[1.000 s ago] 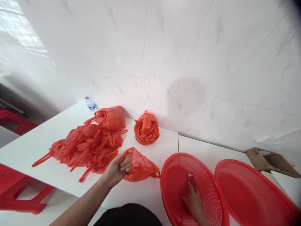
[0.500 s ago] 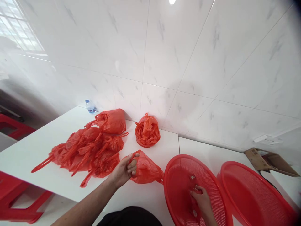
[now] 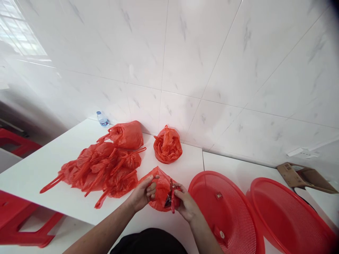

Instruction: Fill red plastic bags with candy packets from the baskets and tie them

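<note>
A red plastic bag (image 3: 162, 187) lies on the white table in front of me, its mouth spread open. My left hand (image 3: 143, 194) is closed on the bag's near left edge, fingers curled. At the right side of the opening, my right hand (image 3: 187, 205) grips small red packets (image 3: 173, 200); their exact kind is too small to tell. Something dark shows by the bag's mouth beneath them. Right of this hand is a red mesh basket (image 3: 242, 211), where a small red packet (image 3: 218, 195) and another (image 3: 219, 233) lie.
Tied red bags (image 3: 97, 169) are heaped on the left of the table (image 3: 50, 151). A bundled red bag (image 3: 168, 146) and a water bottle (image 3: 103, 119) stand near the wall. Farther right are a second red basket (image 3: 280, 208) and a cardboard box (image 3: 293, 176). Red stools (image 3: 29, 236) are below left.
My right hand has come out of the basket and moved left to the bag's mouth, carrying red packets. My left hand still holds the bag's edge.
</note>
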The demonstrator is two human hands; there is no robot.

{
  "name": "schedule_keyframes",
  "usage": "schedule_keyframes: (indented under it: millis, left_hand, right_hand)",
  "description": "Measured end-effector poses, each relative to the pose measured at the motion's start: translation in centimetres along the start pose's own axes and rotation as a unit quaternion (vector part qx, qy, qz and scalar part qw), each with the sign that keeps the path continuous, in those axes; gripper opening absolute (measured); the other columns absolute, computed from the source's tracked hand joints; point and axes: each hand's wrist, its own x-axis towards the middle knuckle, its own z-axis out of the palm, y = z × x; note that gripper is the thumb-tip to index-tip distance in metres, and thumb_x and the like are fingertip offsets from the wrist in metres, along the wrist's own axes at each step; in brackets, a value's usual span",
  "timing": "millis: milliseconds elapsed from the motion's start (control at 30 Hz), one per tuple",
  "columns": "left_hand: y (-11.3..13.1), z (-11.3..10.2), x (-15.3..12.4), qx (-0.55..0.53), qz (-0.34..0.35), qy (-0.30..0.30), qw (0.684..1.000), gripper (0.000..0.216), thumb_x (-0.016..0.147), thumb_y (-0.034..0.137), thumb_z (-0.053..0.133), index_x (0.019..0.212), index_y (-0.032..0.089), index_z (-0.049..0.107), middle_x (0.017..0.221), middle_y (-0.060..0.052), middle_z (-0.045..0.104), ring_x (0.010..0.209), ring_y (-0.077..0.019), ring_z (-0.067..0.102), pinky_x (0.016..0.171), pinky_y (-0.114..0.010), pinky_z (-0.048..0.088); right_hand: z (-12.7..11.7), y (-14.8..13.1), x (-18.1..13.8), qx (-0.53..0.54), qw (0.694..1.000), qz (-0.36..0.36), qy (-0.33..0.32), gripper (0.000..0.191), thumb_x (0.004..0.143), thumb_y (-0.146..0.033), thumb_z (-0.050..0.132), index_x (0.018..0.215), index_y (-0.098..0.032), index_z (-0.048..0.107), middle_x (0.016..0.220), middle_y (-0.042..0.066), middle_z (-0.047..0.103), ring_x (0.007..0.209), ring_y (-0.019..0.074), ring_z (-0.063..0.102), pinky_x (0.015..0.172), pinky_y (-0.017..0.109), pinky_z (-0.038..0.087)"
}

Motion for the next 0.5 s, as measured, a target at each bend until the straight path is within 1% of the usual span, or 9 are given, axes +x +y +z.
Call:
schedule_keyframes:
  millis: [67,167,233,300,367,400,467,500]
  left_hand:
    - [-0.1,-0.2,-0.2,-0.003,0.000,-0.005,1.000,0.028,0.089,0.040,0.056,0.103,0.017,0.061,0.052,0.010,0.028,0.044,-0.0042,0.021,0.048,-0.019,0.028]
    - [0.0,-0.6,-0.5,-0.009,0.002,-0.008,1.000,0.027,0.088,0.039,0.057,0.102,0.017,0.062,0.052,0.009,0.028,0.044,-0.0041,0.022,0.047,-0.019,0.027]
    - [0.0,-0.8,-0.6,-0.011,0.005,-0.004,1.000,0.026,0.088,0.038,0.058,0.102,0.017,0.063,0.052,0.009,0.028,0.044,-0.0041,0.023,0.048,-0.019,0.028]
    - [0.2,-1.1,-0.7,-0.011,0.012,0.002,1.000,0.026,0.088,0.038,0.058,0.102,0.016,0.063,0.052,0.009,0.027,0.044,-0.0040,0.023,0.048,-0.019,0.029]
    - [0.3,-1.3,-0.7,-0.010,0.018,0.006,1.000,0.026,0.088,0.037,0.058,0.102,0.016,0.063,0.052,0.009,0.027,0.044,-0.0040,0.023,0.048,-0.019,0.029]
    - [0.4,-1.3,-0.7,-0.010,0.019,0.007,1.000,0.026,0.088,0.037,0.058,0.102,0.016,0.063,0.052,0.010,0.027,0.044,-0.0040,0.023,0.048,-0.019,0.029]
    - [0.6,-1.4,-0.6,-0.015,0.022,0.004,1.000,0.024,0.089,0.035,0.057,0.102,0.016,0.062,0.052,0.010,0.027,0.044,-0.0039,0.022,0.047,-0.019,0.030]
    - [0.7,-1.4,-0.5,-0.018,0.021,0.000,1.000,0.023,0.089,0.035,0.057,0.102,0.016,0.062,0.052,0.010,0.026,0.044,-0.0040,0.022,0.048,-0.019,0.030]
  right_hand:
    - [1.1,1.1,2.1,0.038,0.998,0.047,0.025,0.045,0.063,-0.032,0.079,0.100,-0.025,0.054,0.083,-0.002,0.066,0.070,0.0151,0.062,0.062,0.029,0.050]
    - [1.8,2.1,4.3,0.053,0.995,0.066,0.057,0.046,0.067,-0.043,0.075,0.105,-0.026,0.055,0.089,0.001,0.067,0.080,0.0189,0.064,0.067,0.034,0.051]
    - [1.8,2.1,4.7,0.033,0.996,0.067,0.049,0.053,0.069,-0.049,0.071,0.115,-0.029,0.055,0.100,0.004,0.068,0.088,0.0220,0.064,0.070,0.037,0.051]
    - [1.5,1.5,4.1,-0.003,0.997,0.066,0.040,0.057,0.068,-0.048,0.072,0.120,-0.031,0.054,0.110,0.005,0.066,0.095,0.0228,0.063,0.071,0.036,0.051]
    - [0.5,0.6,2.8,-0.026,0.998,0.040,0.037,0.055,0.068,-0.044,0.074,0.117,-0.028,0.058,0.114,0.005,0.065,0.101,0.0219,0.061,0.074,0.032,0.049]
    - [-0.3,0.0,2.0,-0.033,0.998,0.015,0.042,0.051,0.068,-0.044,0.074,0.113,-0.026,0.060,0.112,0.006,0.066,0.101,0.0215,0.061,0.075,0.031,0.049]
    - [-2.7,-1.3,0.1,-0.068,0.994,-0.046,0.077,0.043,0.071,-0.047,0.069,0.106,-0.022,0.062,0.103,0.007,0.067,0.096,0.0209,0.063,0.076,0.030,0.048]
    - [-4.3,-1.9,-0.9,-0.110,0.985,-0.075,0.112,0.041,0.074,-0.049,0.065,0.105,-0.022,0.061,0.099,0.007,0.068,0.091,0.0207,0.064,0.074,0.030,0.048]
